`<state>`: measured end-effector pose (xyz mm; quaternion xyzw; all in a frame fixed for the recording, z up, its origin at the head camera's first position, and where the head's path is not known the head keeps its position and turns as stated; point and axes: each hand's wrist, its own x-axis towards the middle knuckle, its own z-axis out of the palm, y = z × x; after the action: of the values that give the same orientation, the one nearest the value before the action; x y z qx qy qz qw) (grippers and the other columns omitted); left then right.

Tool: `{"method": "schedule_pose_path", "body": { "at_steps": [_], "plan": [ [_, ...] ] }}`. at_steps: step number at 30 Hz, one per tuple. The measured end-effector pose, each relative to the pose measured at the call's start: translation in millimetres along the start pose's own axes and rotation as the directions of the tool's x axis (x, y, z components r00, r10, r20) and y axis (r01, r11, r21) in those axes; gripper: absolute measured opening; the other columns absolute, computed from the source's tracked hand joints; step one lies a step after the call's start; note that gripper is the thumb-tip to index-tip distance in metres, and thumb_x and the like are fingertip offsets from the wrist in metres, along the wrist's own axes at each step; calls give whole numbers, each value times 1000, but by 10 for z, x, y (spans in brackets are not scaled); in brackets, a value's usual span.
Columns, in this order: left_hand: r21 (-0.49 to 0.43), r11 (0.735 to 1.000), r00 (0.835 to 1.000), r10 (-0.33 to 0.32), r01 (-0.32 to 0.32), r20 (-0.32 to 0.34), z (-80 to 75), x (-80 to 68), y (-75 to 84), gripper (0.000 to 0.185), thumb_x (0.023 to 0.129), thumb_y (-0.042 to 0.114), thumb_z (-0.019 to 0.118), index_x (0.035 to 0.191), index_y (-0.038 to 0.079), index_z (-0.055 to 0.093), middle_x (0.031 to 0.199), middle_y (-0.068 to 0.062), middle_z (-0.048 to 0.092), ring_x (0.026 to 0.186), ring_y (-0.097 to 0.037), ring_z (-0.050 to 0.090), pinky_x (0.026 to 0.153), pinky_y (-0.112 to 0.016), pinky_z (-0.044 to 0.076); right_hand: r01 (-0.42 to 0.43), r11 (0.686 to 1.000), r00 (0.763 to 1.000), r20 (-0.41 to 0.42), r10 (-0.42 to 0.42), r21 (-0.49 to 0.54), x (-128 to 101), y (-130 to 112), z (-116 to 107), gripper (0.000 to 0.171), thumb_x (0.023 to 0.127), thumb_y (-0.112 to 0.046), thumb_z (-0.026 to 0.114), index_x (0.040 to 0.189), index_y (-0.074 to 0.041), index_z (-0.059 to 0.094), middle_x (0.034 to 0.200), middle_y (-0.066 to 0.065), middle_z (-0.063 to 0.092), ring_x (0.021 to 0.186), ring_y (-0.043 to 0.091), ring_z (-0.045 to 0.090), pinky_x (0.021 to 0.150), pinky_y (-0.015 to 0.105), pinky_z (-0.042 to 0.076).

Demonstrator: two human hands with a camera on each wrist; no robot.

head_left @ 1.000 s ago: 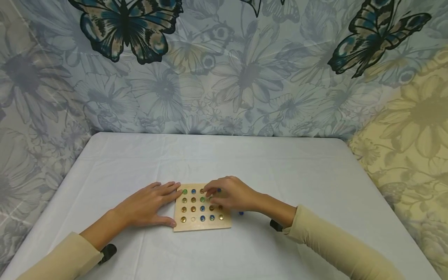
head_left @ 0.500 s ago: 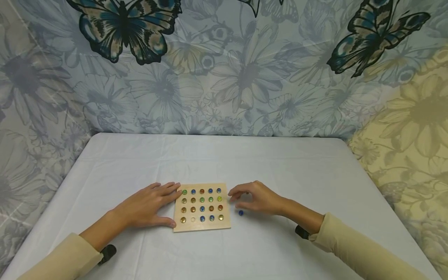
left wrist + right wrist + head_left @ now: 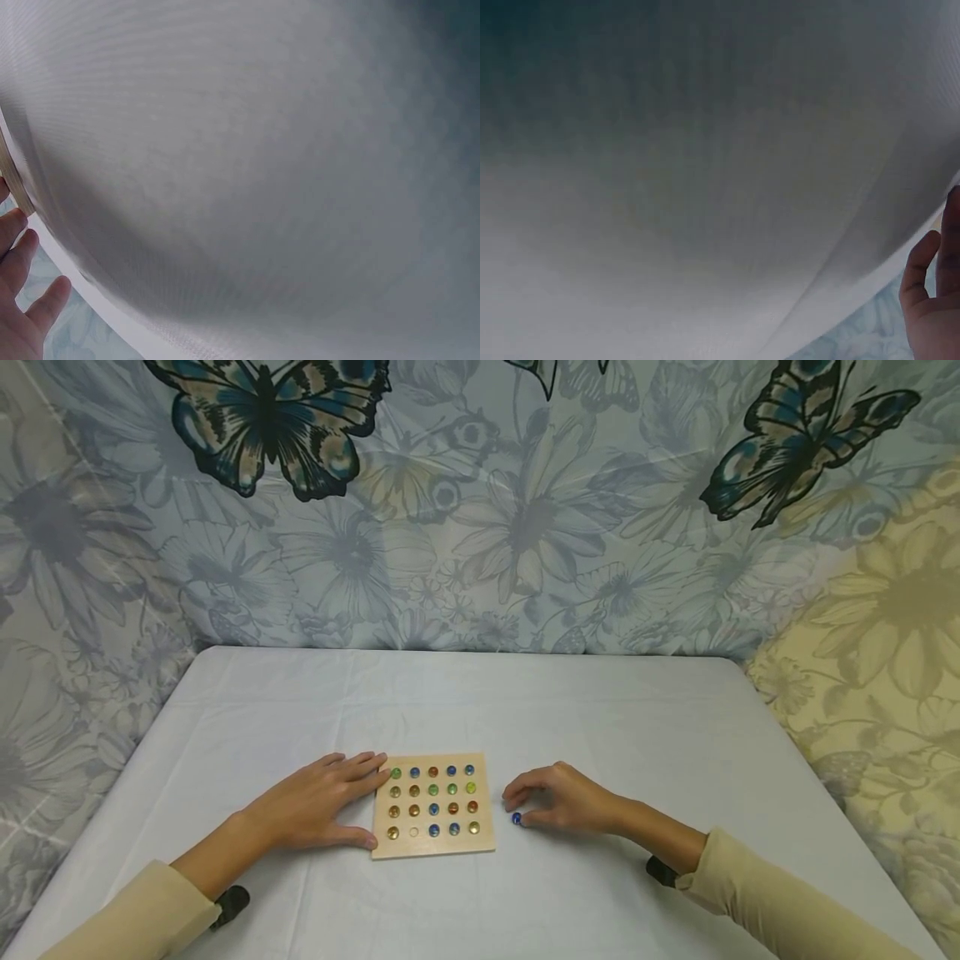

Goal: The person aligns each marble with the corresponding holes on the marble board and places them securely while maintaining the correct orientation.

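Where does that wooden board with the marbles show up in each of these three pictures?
Head view: the wooden board lies low centre on the table, between the left hand and right hand.
Left wrist view: only a thin wooden edge at far left, probably the board.
Right wrist view: not in it.
Shared landmark: the white tablecloth.

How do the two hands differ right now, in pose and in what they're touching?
The left hand lies flat with straight fingers against the left edge of the wooden board; the right hand is curled, its fingertips at the loose blue marble on the tablecloth. The left hand touches the board; the right hand sits clear of it. Both rest low on the table.
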<state>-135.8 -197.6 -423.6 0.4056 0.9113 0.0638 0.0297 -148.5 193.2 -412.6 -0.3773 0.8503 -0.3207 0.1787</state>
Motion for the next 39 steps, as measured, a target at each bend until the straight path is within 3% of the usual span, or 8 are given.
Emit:
{"method": "schedule_pose_path", "body": {
  "at_steps": [21, 29, 39],
  "plan": [
    [-13, 1000, 1000, 0, 0, -7, 4, -9, 14, 97, 83, 79, 51, 150, 9, 46, 156, -12, 40, 142, -28, 39, 110, -55, 37, -19, 1000, 1000, -6, 19, 20, 8, 4, 45, 28, 85, -1, 76, 112, -9, 72, 103, -10, 72, 96, 2, 66, 91, 25, 53],
    [-13, 1000, 1000, -1, 1, -8, 10, -12, 15, 98, 83, 80, 51, 150, 9, 46, 156, -12, 40, 142, -28, 39, 110, -55, 37, 57, 998, 998, -24, -57, -2, 60, -52, -13, 27, 86, 2, 73, 112, -5, 71, 101, -5, 74, 94, 6, 68, 87, 29, 56],
    [-11, 1000, 1000, -4, 4, -7, 1, -6, 13, 98, 82, 80, 51, 149, 8, 47, 155, -12, 40, 142, -29, 39, 109, -55, 37, 90, 996, 996, -11, -90, -1, 200, -170, 9, 32, 86, 2, 74, 117, -5, 70, 108, -2, 74, 98, 5, 67, 88, 27, 55]
  ]
}}
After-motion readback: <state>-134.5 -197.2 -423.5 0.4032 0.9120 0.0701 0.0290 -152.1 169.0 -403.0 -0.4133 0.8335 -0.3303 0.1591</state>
